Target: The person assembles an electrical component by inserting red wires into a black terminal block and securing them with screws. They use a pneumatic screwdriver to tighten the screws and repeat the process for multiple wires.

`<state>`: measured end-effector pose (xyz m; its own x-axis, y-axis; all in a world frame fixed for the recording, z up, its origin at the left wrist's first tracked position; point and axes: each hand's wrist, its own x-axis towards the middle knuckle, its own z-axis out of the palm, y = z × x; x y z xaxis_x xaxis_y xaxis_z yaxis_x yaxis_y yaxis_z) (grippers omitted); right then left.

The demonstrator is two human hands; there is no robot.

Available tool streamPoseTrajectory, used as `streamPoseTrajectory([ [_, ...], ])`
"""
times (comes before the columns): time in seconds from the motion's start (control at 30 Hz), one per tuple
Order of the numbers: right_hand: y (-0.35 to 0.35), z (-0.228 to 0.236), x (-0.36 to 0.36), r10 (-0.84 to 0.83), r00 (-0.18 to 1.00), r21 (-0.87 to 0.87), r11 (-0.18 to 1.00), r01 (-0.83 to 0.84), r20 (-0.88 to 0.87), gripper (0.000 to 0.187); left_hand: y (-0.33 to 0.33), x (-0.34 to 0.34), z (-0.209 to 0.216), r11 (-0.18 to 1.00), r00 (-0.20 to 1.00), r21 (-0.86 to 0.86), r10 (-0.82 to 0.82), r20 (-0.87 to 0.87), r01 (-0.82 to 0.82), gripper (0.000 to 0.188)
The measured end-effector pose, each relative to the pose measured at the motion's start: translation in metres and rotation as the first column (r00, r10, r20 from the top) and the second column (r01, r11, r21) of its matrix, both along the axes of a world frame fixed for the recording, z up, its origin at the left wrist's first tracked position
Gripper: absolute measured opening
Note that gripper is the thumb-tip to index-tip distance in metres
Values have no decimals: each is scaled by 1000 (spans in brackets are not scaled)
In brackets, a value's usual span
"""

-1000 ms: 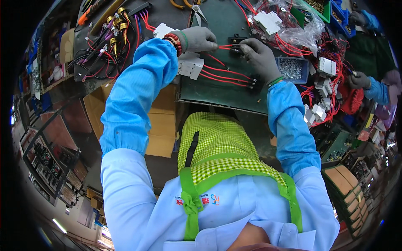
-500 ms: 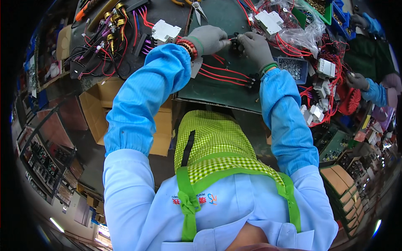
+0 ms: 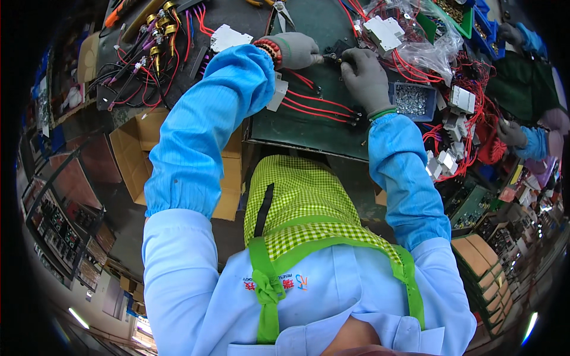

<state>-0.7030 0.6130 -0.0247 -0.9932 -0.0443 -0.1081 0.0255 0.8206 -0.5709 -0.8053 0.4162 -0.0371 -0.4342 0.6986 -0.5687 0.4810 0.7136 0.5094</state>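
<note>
My left hand (image 3: 297, 51), in a grey glove, is closed at the far edge of the green mat, its fingertips pinched by a small black part (image 3: 339, 47). What sits between those fingertips is too small to make out. My right hand (image 3: 364, 80), also gloved, comes to the same black part from the right with thumb and fingers curled together; its hold is hidden. Below the left wrist lies a white boxy module (image 3: 277, 93), partly covered by the sleeve. Red wires (image 3: 317, 107) run rightward from it to dark terminal ends (image 3: 355, 117).
A blue tray of small metal hardware (image 3: 414, 101) stands beside my right hand. White modules (image 3: 383, 33) with red wires and clear plastic bags lie right. Left are brass-coloured parts with cables (image 3: 155, 52); scissors (image 3: 282, 16) lie behind. A co-worker's gloved hand (image 3: 512, 134) shows at right.
My right hand has drawn slightly down and toward me, uncovering more of the black part. My left hand has shifted a little left and up. The co-worker's near hand has moved down.
</note>
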Motion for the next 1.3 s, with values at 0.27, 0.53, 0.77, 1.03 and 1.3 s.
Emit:
streamPoseTrajectory([
  [0.27, 0, 7, -9, 214, 974, 289, 930, -228, 81, 75, -6, -4, 5, 995, 982, 81, 42, 185, -58, 49],
  [0.53, -27, 11, -10, -35, 972, 254, 967, -26, 234, 75, -6, 4, -14, 993, 985, 89, 66, 162, -81, 51],
  [0.77, -28, 13, -11, -63, 967, 269, 963, -6, 245, 75, -2, -1, -21, 992, 980, 84, 75, 186, -92, 54],
  [1.03, -33, 19, -11, -129, 939, 286, 958, 34, 320, 83, 10, -22, -17, 989, 979, -14, -142, 147, 145, 57],
  [1.3, -32, 11, -3, -109, 970, 260, 964, 50, 219, 84, 15, -9, 2, 982, 996, -175, 67, -54, -76, 57],
])
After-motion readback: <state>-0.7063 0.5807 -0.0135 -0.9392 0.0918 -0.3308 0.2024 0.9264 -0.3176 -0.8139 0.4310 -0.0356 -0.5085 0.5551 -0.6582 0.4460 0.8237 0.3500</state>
